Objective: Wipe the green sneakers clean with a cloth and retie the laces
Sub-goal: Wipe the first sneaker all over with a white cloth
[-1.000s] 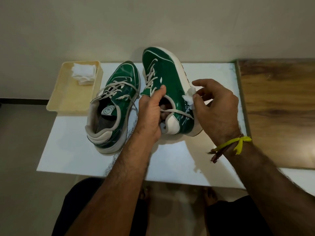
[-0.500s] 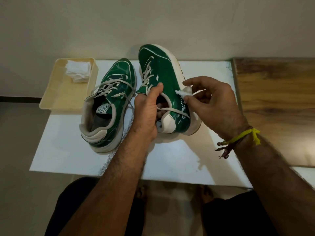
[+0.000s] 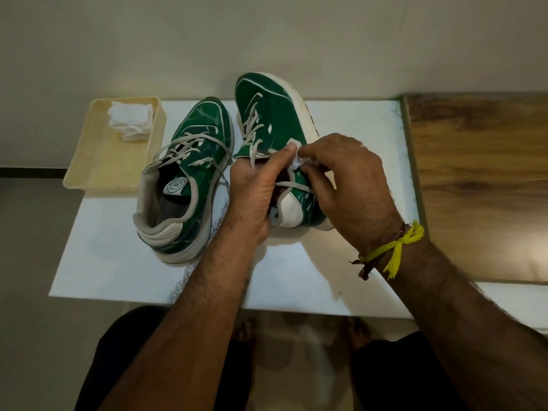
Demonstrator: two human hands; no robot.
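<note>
Two green sneakers occupy the white table (image 3: 296, 286), their long axes running near to far with heels toward the viewer and toes toward the wall. The left sneaker (image 3: 195, 161) rests flat on its sole on the table, its opening facing up and its pale laces (image 3: 189, 146) loose across the tongue. The right sneaker (image 3: 272, 114) is raised at the toe and rolled so that its upper faces left and its white sole edge faces right; its heel is close to the table, though contact cannot be confirmed. The left hand (image 3: 255, 197) grips this sneaker at the collar, thumb lying along the tongue edge and fingers curled into the opening. The right hand (image 3: 353, 185) pinches a small white cloth (image 3: 296, 164) between thumb and fingertips, pressed against the green side panel just beside the collar. A yellow thread band (image 3: 394, 250) circles the right wrist. One cream tray (image 3: 103, 173) sits at the far left corner of the table, partly overhanging its edge, and holds a pile of folded white cloths (image 3: 130, 120) at its far end. A wooden surface (image 3: 480, 179) adjoins the table on the right.
</note>
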